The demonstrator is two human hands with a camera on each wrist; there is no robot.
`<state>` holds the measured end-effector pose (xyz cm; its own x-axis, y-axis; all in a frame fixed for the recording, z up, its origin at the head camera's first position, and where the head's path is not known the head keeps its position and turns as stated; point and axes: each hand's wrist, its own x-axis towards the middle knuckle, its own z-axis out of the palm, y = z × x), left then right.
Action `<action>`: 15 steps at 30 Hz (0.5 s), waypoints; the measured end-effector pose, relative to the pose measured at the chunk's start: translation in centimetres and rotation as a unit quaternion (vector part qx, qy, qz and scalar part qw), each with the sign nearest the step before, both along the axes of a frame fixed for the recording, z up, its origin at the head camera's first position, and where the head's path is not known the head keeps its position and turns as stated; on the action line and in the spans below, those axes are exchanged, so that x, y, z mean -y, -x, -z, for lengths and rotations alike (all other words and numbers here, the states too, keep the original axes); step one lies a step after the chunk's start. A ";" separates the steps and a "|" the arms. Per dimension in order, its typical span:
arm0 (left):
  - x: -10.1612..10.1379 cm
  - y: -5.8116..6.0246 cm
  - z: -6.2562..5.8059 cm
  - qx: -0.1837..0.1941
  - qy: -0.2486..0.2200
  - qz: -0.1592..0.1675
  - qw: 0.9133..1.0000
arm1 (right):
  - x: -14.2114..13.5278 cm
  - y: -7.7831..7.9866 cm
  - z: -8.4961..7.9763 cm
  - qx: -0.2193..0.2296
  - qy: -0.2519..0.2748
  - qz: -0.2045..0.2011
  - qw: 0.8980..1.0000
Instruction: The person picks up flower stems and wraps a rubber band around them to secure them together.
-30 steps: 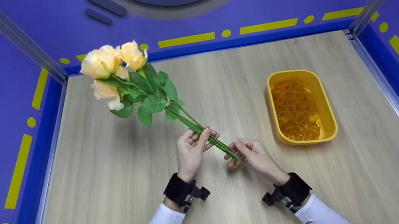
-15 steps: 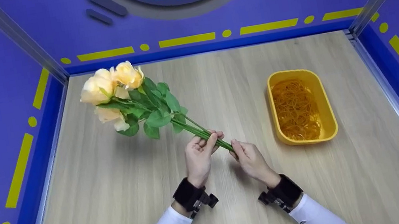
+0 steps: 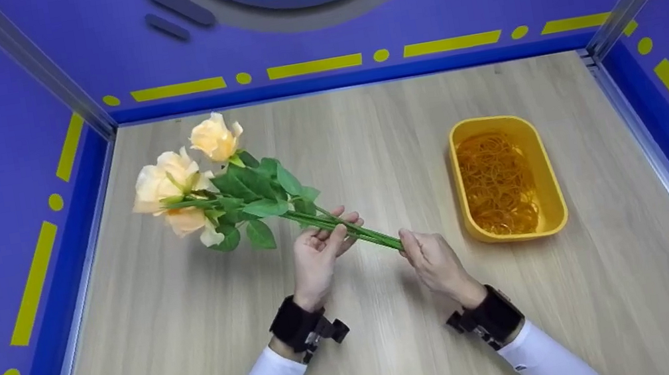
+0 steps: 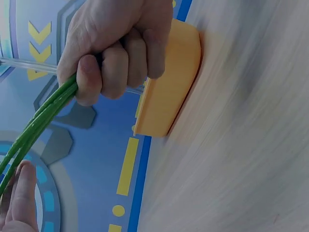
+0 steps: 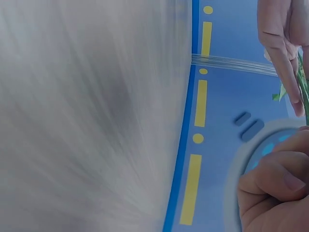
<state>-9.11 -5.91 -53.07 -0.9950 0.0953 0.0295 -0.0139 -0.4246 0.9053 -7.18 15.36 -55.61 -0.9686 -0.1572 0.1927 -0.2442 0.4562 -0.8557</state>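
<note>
Over there the right hand (image 3: 437,262) firmly grips the peach roses (image 3: 258,189) by their stem ends (image 3: 391,243), the left hand (image 3: 315,257) loosely holding them farther up, blooms (image 3: 162,182) beyond it, a yellow tub (image 3: 547,184) near the right.

Peach roses (image 3: 165,179), green stems (image 3: 376,238), yellow tub (image 3: 549,197)

The desk (image 3: 393,346) has a pale wood-grain top, the grain running from the near side to the far side. A yellow tub (image 3: 546,181) with rounded corners sits upright on its right half, longer sides running front to back.
</note>
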 end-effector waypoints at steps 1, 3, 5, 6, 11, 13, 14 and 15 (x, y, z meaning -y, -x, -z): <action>0.2 0.0 -0.1 -0.001 -0.002 0.003 1.000 | -0.2 0.0 -0.1 0.001 -0.001 -0.003 1.000; 0.5 0.1 -0.1 -0.001 -0.010 0.008 1.000 | -0.6 -0.1 -0.3 0.005 -0.002 -0.008 1.000; 0.8 0.0 -0.2 0.002 -0.021 0.005 1.000 | -1.0 -0.3 -0.6 0.011 -0.004 -0.014 1.000; 0.9 0.0 -0.2 0.003 -0.027 0.002 1.000 | -1.2 -0.3 -0.7 0.013 -0.007 -0.017 1.000; 1.1 -0.2 -0.3 0.013 -0.035 -0.009 0.999 | -1.7 -0.6 -1.2 0.023 -0.043 -0.034 0.998; 1.0 -0.3 -0.2 0.018 -0.033 -0.017 0.999 | -1.8 -0.6 -1.4 0.025 -0.059 -0.041 0.997; 0.9 -0.3 -0.1 0.020 -0.034 -0.024 0.999 | -1.8 -0.6 -1.5 0.027 -0.064 -0.043 0.997; 0.8 -0.3 -0.1 0.021 -0.035 -0.030 0.999 | -1.9 -0.6 -1.6 0.029 -0.066 -0.045 0.996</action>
